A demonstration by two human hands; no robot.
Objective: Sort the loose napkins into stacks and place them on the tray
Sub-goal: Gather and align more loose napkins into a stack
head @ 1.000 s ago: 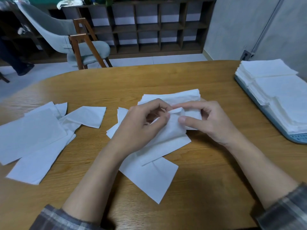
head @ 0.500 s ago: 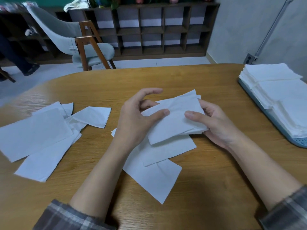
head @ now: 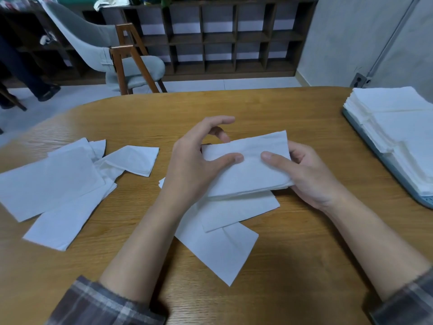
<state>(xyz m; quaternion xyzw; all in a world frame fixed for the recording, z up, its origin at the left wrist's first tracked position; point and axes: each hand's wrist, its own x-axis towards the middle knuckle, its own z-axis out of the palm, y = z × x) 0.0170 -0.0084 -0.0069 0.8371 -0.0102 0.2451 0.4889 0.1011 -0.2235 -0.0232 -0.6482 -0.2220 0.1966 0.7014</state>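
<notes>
Head view. A small stack of white napkins (head: 248, 170) is held just above the middle of the wooden table (head: 304, 254), tilted slightly, between both hands. The left hand (head: 194, 165) takes its left end: the thumb lies flat on the top sheet, the other fingers curl behind the far edge, and the index finger arches free above it. The right hand (head: 307, 177) clamps the right end, thumb on top and fingers underneath. The two thumb tips are near each other on the top sheet but do not touch. Directly below the held stack, several loose napkins (head: 225, 249) lie overlapped on the table, one corner pointing toward the viewer. Well apart to the left lies a second scatter of napkins (head: 58, 184), with a folded one (head: 136, 160) at its right edge. At the table's right edge a grey-blue tray (head: 424, 200) carries sorted napkin stacks (head: 398, 123) set side by side. Plaid sleeves (head: 98, 303) cover both forearms near the frame's lower edge. Beyond the table stand a grey chair (head: 112, 50) and a dark cubby shelf (head: 234, 38)
</notes>
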